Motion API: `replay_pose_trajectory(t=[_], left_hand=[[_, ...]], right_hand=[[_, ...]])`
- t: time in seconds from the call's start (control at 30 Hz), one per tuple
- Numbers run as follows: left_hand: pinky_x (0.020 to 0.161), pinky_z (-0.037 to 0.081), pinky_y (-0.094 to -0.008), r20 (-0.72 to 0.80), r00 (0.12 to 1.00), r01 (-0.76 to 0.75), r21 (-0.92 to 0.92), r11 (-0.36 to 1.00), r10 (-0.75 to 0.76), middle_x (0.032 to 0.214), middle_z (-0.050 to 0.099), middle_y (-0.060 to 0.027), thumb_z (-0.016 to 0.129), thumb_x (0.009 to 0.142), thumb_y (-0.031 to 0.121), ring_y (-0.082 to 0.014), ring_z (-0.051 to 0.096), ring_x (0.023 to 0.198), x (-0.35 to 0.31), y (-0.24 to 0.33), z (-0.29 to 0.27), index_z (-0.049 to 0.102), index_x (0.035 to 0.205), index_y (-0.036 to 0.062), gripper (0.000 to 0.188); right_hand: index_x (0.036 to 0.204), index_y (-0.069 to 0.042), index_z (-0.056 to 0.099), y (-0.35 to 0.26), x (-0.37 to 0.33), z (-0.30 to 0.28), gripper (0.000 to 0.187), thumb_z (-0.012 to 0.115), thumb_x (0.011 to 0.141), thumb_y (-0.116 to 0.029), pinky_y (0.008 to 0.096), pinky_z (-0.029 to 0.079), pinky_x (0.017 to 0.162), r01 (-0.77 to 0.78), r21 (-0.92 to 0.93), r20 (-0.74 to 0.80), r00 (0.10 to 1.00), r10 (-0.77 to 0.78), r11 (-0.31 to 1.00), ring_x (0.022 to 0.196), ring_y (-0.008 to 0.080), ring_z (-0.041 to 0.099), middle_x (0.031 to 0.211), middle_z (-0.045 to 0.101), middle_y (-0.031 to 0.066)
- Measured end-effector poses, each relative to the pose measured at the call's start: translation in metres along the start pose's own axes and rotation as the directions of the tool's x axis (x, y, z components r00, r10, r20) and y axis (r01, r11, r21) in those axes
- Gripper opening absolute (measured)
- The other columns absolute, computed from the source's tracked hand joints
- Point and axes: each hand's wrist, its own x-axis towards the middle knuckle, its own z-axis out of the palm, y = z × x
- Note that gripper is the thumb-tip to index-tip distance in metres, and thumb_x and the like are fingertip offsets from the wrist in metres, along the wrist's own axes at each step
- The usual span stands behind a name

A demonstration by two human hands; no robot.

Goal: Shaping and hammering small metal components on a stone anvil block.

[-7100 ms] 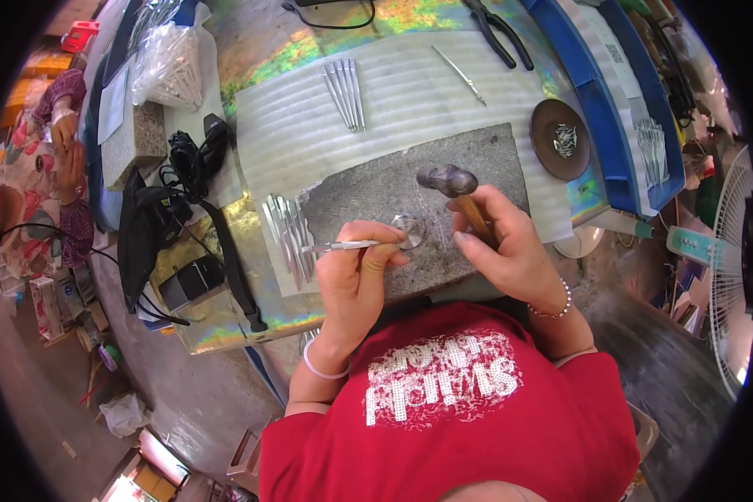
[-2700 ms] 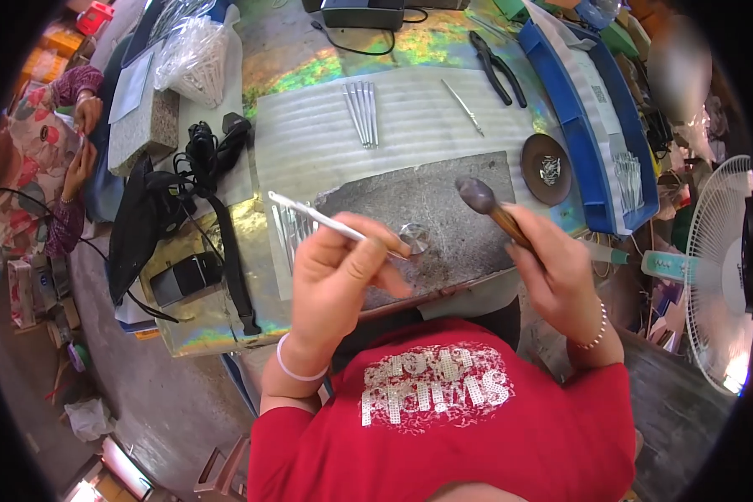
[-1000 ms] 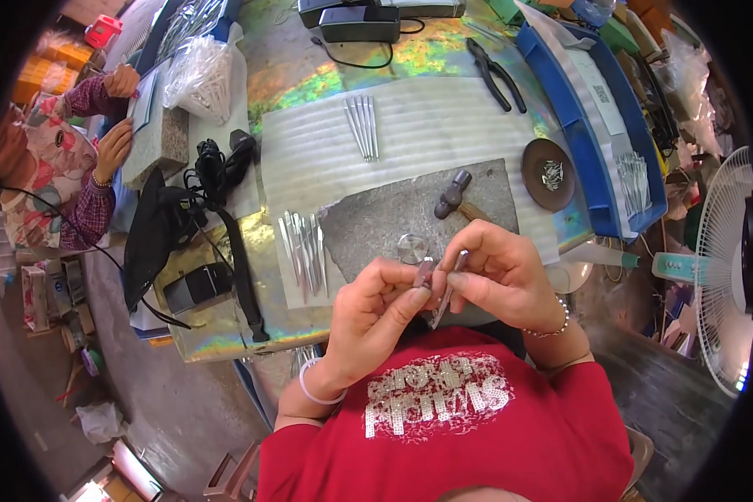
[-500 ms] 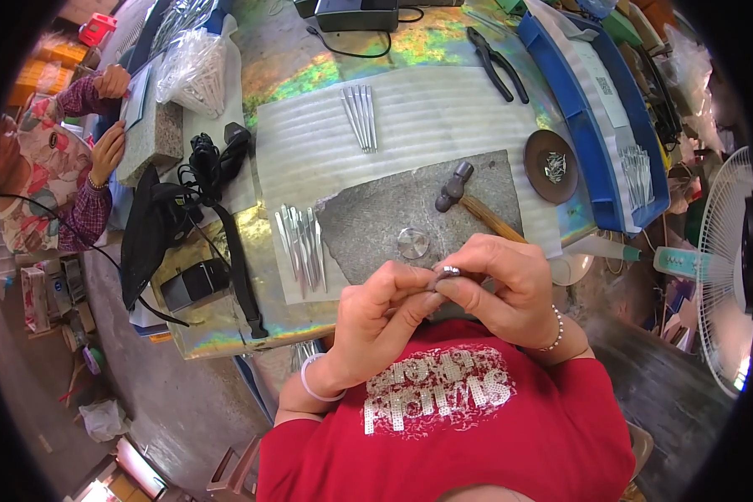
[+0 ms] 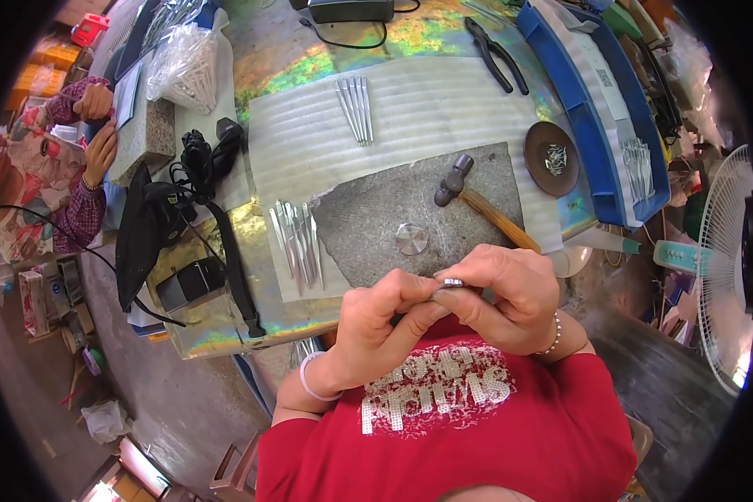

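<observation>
A small shiny metal piece [image 5: 452, 283] shows at the tips of my pinched fingers, in front of my chest; most of it is covered. My right hand [image 5: 510, 303] grips it between thumb and index finger. My left hand [image 5: 385, 322] is closed in a pinch against its other side, fingertips touching those of the right. Just beyond lies a grey stone slab [image 5: 360, 205] bearing a round metal disc [image 5: 412, 239]. A hammer [image 5: 489, 211] with a wooden handle rests across the slab's right side. Left of the slab, several slim silvery metal strips [image 5: 297, 243] lie fanned out.
More strips [image 5: 356, 109] lie on the white foam sheet [image 5: 284, 142]. Pliers [image 5: 497, 57], a brown dish [image 5: 537, 167] of small metal bits and a blue tray [image 5: 581, 125] stand right. A black bag [image 5: 146, 226] and another person's hands [image 5: 100, 151] are left; a fan [image 5: 719, 268] is far right.
Both hands have sunk slightly toward my chest, still pinching the metal piece, which shows a little more. The other person's hands at the left have shifted. The view has tilted slightly.
</observation>
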Motion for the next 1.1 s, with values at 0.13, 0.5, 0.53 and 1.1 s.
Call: replay_pose_trajectory(t=[0.13, 0.5, 0.53, 1.1], left_hand=[[0.060, 0.049, -0.0218, -0.035, 0.995, 0.088, -0.098, 0.991, -0.092, 0.075, 0.068, -0.0077, 0.061, 0.087, 0.001, -0.0077, 0.063, 0.071, 0.001, 0.001, 0.003, 0.053, 0.092, -0.0013, 0.010], [0.045, 0.047, -0.0201, 0.199, 0.855, 0.517, -0.259, 0.816, -0.479, 0.064, 0.061, -0.0055, 0.062, 0.089, 0.015, -0.0080, 0.059, 0.054, 0.030, 0.010, -0.018, 0.051, 0.087, -0.0012, 0.020], [0.045, 0.047, -0.0205, 0.211, 0.843, 0.536, -0.250, 0.806, -0.495, 0.065, 0.062, -0.0062, 0.062, 0.089, 0.016, -0.0089, 0.060, 0.053, 0.033, 0.009, -0.020, 0.051, 0.086, -0.0018, 0.021], [0.040, 0.043, -0.0172, 0.354, 0.756, 0.601, -0.041, 0.798, -0.551, 0.056, 0.057, -0.0020, 0.066, 0.087, 0.020, -0.0063, 0.055, 0.045, 0.045, 0.023, -0.023, 0.050, 0.081, 0.0028, 0.024]], right_hand=[[0.087, 0.003, 0.060, 0.001, -0.004, 0.002, 0.008, 0.065, 0.082, 0.000, 0.0206, 0.042, 0.044, -0.171, 0.066, 0.032, 0.985, 0.169, 0.983, 0.051, 0.0094, 0.058, 0.065, 0.062, 0.0069], [0.076, -0.005, 0.056, 0.031, 0.007, 0.010, 0.015, 0.062, 0.088, -0.013, 0.0161, 0.030, 0.035, -0.653, 0.621, 0.238, 0.684, 0.689, 0.434, 0.039, 0.0019, 0.042, 0.058, 0.055, -0.0003], [0.076, -0.006, 0.056, 0.035, 0.006, 0.013, 0.016, 0.062, 0.088, -0.014, 0.0167, 0.030, 0.033, -0.641, 0.646, 0.232, 0.682, 0.694, 0.414, 0.037, 0.0020, 0.042, 0.058, 0.054, -0.0008], [0.078, -0.006, 0.052, 0.024, -0.024, 0.032, 0.015, 0.058, 0.090, -0.013, 0.0163, 0.030, 0.034, -0.453, 0.786, 0.017, 0.697, 0.717, 0.422, 0.040, 0.0018, 0.038, 0.060, 0.053, -0.0002]])
